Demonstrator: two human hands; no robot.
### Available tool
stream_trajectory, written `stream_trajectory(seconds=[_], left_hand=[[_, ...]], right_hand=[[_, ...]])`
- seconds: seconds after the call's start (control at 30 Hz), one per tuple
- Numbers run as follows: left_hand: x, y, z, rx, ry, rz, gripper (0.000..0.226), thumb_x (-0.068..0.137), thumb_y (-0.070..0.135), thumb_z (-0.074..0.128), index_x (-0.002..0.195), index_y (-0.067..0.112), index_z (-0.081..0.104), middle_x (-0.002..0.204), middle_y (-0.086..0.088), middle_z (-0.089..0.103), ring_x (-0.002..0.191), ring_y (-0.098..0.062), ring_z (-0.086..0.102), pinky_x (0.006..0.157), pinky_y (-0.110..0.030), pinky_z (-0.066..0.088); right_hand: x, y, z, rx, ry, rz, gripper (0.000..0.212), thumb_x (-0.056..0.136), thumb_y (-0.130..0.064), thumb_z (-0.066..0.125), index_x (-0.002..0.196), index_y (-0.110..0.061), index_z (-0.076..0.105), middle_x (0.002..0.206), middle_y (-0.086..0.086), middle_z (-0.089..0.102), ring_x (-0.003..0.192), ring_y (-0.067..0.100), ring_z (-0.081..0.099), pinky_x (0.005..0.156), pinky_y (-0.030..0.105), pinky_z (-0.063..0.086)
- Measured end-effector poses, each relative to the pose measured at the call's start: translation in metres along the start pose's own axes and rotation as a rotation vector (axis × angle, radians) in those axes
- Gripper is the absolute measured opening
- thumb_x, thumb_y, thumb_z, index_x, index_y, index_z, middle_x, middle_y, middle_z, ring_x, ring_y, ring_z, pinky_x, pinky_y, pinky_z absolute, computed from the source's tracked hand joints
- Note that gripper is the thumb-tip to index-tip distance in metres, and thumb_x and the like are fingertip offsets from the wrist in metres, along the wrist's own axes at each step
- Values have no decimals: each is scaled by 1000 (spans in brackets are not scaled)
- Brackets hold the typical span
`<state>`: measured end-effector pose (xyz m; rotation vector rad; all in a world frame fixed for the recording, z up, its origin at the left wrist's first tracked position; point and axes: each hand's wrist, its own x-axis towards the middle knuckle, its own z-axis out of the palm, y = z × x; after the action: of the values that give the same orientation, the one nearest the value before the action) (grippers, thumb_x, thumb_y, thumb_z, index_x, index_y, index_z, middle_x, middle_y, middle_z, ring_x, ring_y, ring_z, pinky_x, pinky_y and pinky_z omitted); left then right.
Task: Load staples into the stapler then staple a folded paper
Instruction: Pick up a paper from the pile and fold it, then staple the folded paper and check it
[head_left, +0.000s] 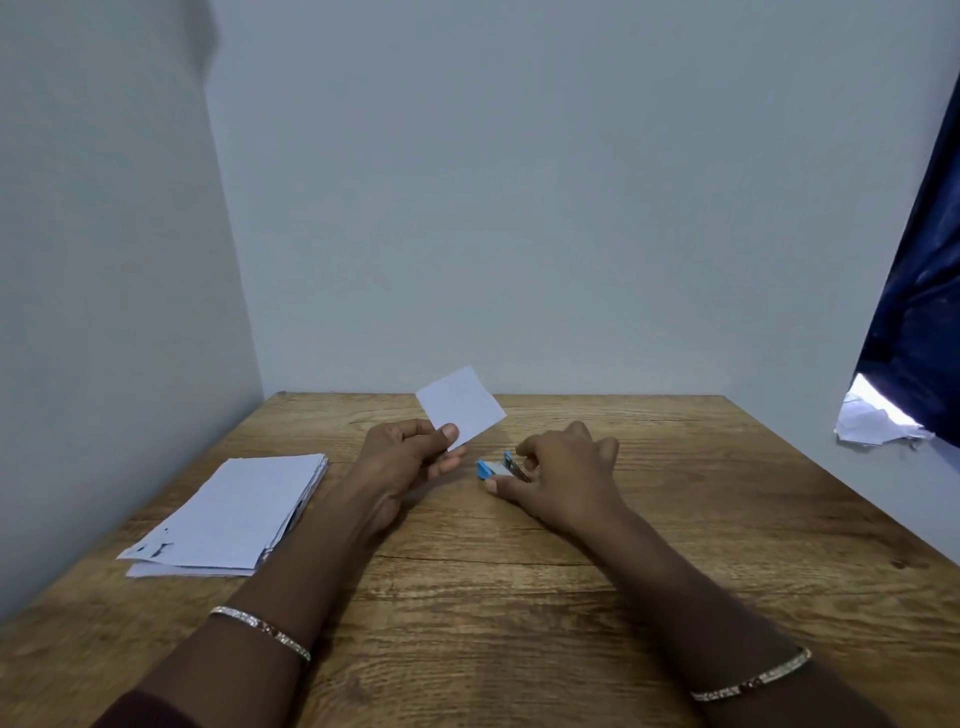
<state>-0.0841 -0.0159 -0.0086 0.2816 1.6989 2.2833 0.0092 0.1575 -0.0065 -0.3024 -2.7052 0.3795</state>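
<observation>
My left hand (410, 457) pinches a small folded white paper (461, 405) by its lower corner and holds it up above the far middle of the wooden table (519, 597). Just to its right, my right hand (561, 473) rests on the table with its fingers closed around a small blue stapler (493, 469). The stapler's blue front end and metal strip stick out to the left of the fingers; its rear is hidden under the hand. The paper and the stapler are apart.
A stack of white paper sheets (234, 514) lies on the table's left side. Grey walls close in the table at the left and back. A dark blue curtain (919, 291) and crumpled paper (872, 421) are at the right, beyond the table.
</observation>
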Motion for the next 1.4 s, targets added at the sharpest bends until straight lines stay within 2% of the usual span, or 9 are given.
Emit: stream_trajectory(seconds=[0.07,0.27,0.43,0.53,0.77,0.97,1.13,1.3,1.4], left_hand=[[-1,1,1,2,11,11,11,82,5,77,76,-1,70,87,-15,79,87,-27,77,61,-23,61],[-3,2,1,10,41,32,12,82,7,79,85,-1,70,86,-14,79,84,-26,78,60,-24,61],[-4,3,-1,0,72,93,15,77,11,83,68,6,72,70,-7,75,75,-19,77,62,-21,59],[-4,6,-1,-21,91,112,14,74,12,85,71,5,73,67,-6,74,70,-17,76,62,-19,58],[-8,9,6,-49,56,127,30,72,12,87,92,-5,72,81,-16,78,80,-24,77,64,-20,59],[-13,8,15,-21,50,126,23,74,9,85,84,-1,68,69,-11,74,73,-22,75,63,-24,60],[-14,7,18,-45,58,100,24,73,8,85,86,-3,69,68,-9,74,62,-15,73,58,-23,59],[-13,6,19,-54,45,68,25,71,12,86,87,-2,72,80,-15,77,66,-16,74,57,-24,59],[-13,5,19,-41,34,68,21,72,14,86,83,1,74,77,-12,77,66,-15,74,57,-24,59]], right_hand=[[0,-2,1,-20,-31,-12,45,80,-70,63,86,-25,67,88,-9,65,107,20,45,80,40,24],[3,-7,0,61,63,31,23,91,-46,65,97,-26,75,92,-7,70,109,21,52,79,39,20],[4,-8,-7,552,189,15,19,88,-29,72,105,-22,78,89,-7,75,87,10,64,80,32,48],[3,-11,-6,717,123,48,22,88,-22,74,110,-19,77,90,-6,73,80,4,61,73,19,49],[3,-12,1,1119,-134,141,13,91,-17,73,103,-23,76,93,7,73,87,17,70,79,35,54],[7,-9,5,1319,-182,184,12,90,-9,73,101,-13,77,95,10,77,95,23,71,93,39,56],[7,-8,5,1388,-216,211,20,90,-3,71,110,1,74,83,10,76,76,15,71,81,32,56],[6,-8,1,1398,-217,251,20,91,-1,70,110,3,72,87,14,75,79,19,70,78,33,57],[5,-8,0,1390,-199,269,14,91,0,69,104,2,74,85,15,74,80,22,69,86,40,58]])
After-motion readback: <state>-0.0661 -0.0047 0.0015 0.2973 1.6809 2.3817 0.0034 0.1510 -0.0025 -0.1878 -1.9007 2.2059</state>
